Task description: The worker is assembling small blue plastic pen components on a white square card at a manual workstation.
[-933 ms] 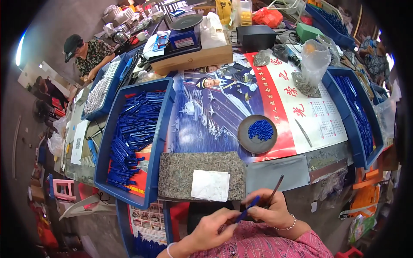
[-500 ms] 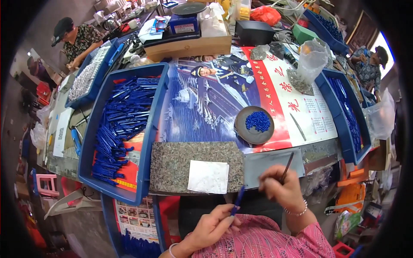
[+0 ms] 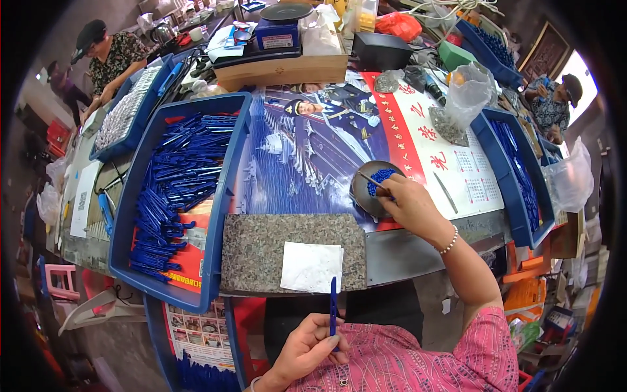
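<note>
Below the table's front edge, my left hand [image 3: 308,349] pinches a slim blue pen-like piece [image 3: 334,302] and holds it upright. My right hand [image 3: 416,208] reaches over a round dark dish [image 3: 360,197] on the right of the table. In its fingers is a thin brown stick [image 3: 369,179], its far end above the dish's left rim. Small blue beads [image 3: 384,174] lie in the dish, partly covered by the hand. A white paper pad [image 3: 312,266] rests on a speckled granite slab [image 3: 255,248] just beyond my left hand.
A blue tray [image 3: 221,242] of slim blue pieces stands left, another tray [image 3: 547,230] right. A poster [image 3: 281,176] covers the table's middle, with long tweezers [image 3: 446,193] on it. A wooden box [image 3: 287,70] stands behind. Two co-workers [image 3: 121,62] [image 3: 555,98] sit at the far sides.
My right hand has moved forward with the stick, from near the blue piece to over the dish. My left hand has shifted slightly left and lower, and the blue piece is now more upright.
</note>
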Available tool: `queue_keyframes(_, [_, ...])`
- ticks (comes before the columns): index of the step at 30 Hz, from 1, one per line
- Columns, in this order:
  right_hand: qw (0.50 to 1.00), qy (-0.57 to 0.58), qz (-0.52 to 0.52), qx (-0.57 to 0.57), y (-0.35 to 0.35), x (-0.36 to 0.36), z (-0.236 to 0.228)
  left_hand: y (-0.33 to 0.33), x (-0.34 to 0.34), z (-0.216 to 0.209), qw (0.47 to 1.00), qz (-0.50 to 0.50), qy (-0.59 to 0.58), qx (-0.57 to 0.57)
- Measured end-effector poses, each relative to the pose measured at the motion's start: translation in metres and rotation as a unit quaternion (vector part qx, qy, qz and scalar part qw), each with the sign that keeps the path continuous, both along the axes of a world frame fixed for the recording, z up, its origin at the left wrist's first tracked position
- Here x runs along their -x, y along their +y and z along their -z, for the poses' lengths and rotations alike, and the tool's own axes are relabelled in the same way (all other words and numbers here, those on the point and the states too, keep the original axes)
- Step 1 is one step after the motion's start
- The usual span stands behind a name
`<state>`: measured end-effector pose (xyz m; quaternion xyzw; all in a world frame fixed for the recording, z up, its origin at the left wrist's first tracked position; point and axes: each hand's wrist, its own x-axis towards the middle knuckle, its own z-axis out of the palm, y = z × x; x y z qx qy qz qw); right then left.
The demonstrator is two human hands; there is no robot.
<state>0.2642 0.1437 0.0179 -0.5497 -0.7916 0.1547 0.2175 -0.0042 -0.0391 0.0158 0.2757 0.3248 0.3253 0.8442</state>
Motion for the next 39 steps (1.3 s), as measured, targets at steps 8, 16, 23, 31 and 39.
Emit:
queue_keyframes(8, [0.994, -0.113, -0.002, 0.009, 0.012, 0.008, 0.004, 0.005, 0.0, 0.002, 1.0, -0.001, 0.014, 0.009])
queue_keyframes(16, [0.991, -0.122, -0.045, 0.009, 0.018, 0.003, -0.002, 0.007, -0.001, 0.003, 1.0, -0.002, 0.024, 0.02])
queue_keyframes(23, [0.999, -0.039, -0.014, 0.032, 0.017, -0.019, -0.016, 0.011, -0.001, 0.001, 0.999, -0.007, 0.031, 0.025])
queue_keyframes(31, [0.995, -0.089, -0.034, 0.036, 0.016, -0.008, -0.001, 0.011, -0.014, -0.009, 1.0, -0.003, 0.027, 0.011])
queue_keyframes(39, [0.988, -0.138, -0.04, 0.046, 0.029, -0.004, 0.009, 0.007, -0.02, -0.007, 0.998, -0.037, 0.038, 0.017])
